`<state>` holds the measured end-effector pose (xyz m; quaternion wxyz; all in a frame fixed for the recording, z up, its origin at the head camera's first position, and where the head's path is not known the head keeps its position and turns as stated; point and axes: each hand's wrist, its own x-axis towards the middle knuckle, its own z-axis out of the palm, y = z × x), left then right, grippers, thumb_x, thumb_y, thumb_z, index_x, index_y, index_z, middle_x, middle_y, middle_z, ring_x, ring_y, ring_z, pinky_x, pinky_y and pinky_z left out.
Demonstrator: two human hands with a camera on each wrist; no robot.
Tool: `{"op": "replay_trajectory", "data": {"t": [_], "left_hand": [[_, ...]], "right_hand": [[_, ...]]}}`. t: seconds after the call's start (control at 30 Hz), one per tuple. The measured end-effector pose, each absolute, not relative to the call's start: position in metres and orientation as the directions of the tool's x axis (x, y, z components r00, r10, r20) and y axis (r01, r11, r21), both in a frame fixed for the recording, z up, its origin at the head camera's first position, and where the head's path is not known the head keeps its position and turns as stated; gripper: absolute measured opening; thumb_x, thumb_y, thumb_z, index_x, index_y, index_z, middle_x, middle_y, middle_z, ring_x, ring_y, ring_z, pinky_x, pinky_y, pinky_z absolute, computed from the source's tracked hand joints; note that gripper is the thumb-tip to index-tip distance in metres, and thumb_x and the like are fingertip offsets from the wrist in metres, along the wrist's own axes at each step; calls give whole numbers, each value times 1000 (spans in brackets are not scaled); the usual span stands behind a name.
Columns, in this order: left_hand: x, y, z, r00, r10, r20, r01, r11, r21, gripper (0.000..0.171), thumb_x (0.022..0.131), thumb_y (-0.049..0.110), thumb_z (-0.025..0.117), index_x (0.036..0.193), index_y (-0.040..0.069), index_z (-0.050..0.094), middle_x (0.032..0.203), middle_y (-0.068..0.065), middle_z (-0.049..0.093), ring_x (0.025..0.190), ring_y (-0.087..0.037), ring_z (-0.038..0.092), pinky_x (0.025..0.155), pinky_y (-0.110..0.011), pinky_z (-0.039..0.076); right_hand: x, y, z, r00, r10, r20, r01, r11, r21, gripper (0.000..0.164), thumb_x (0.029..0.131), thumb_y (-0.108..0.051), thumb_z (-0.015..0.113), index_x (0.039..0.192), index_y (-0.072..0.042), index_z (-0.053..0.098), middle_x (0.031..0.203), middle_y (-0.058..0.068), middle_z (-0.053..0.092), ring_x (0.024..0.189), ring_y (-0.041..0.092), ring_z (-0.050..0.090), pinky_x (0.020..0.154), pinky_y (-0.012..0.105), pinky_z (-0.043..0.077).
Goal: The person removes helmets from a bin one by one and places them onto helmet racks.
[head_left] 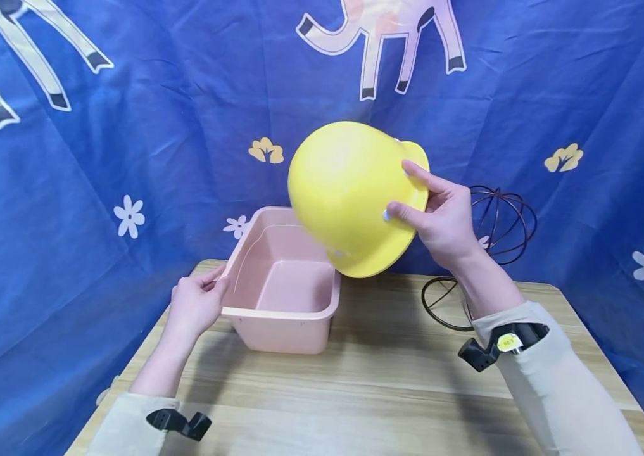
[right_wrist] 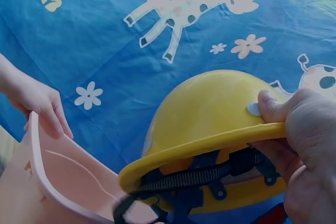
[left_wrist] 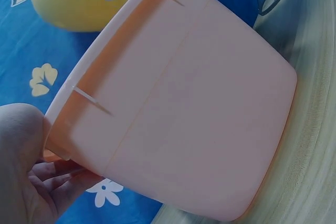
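Note:
A yellow hard hat [head_left: 350, 196] is held in the air by my right hand [head_left: 447, 218], thumb on the shell and fingers at the rim. Its dark inner straps [right_wrist: 205, 179] show from below in the right wrist view. Partly under the hat stands a pink plastic bin [head_left: 282, 329], its inside bare where it shows. My left hand [head_left: 199, 297] pinches the bin's left rim near the front corner. In the left wrist view the bin's outer wall [left_wrist: 194, 103] looks tilted, with the left hand [left_wrist: 26, 166] at its rim.
A dark wire rack [head_left: 441, 304] with a round wire cage [head_left: 504, 225] stands behind my right forearm. The wooden table [head_left: 310, 399] ends at a blue curtain [head_left: 196, 158] printed with animals and flowers. A black wrist mount [head_left: 504, 345] sits on the right sleeve.

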<state>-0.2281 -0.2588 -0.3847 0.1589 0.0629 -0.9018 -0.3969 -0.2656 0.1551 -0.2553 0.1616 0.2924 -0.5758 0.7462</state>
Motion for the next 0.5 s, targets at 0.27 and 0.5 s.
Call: {"op": "replay_trajectory", "data": {"t": [0.27, 0.5], "left_hand": [[-228, -258, -383, -940, -232, 249, 29, 673, 739, 43, 106, 31, 65, 144, 11, 66, 122, -25, 72, 117, -38, 69, 99, -57, 55], [-228, -257, -383, -942, -232, 244, 29, 667, 744, 44, 106, 32, 65, 145, 10, 66, 125, -25, 70, 119, -39, 68, 99, -58, 54]], "right_hand": [[-266, 175, -250, -781, -9, 624, -585, -337, -738, 70, 81, 21, 80, 146, 6, 57, 144, 28, 59, 116, 26, 72, 88, 39, 60], [-261, 194, -246, -804, 47, 593, -565, -373, -736, 69, 83, 25, 74, 147, 6, 57, 150, 29, 54, 117, 27, 72, 88, 39, 59]]}}
